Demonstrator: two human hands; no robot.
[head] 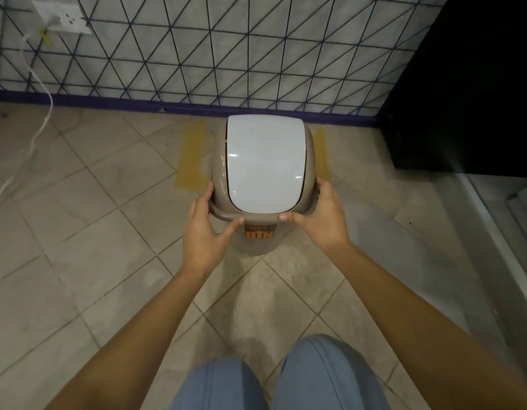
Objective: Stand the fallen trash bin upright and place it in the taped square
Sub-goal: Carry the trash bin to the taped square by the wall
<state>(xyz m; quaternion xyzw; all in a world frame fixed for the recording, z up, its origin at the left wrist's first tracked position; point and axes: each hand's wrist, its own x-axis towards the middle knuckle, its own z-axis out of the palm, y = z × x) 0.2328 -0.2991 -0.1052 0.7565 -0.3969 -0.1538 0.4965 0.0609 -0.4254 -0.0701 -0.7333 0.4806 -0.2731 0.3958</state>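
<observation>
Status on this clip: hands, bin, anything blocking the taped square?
Left hand and right hand grip the trash bin at its rim. Bin upright, between the yellow tape strips. Nothing in the way.

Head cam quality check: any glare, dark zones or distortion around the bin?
Head view: small specular glints on the bin's white lid; the upper right corner is near-black, detail lost; wide-angle bowing bends the wall tile lines; the orange label is soft and only partly readable.

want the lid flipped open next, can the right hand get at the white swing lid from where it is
Probably yes. The right hand already grips the bin's rim, thumb beside the white swing lid's near edge, and nothing covers the lid. The left hand holds the opposite side.
</observation>
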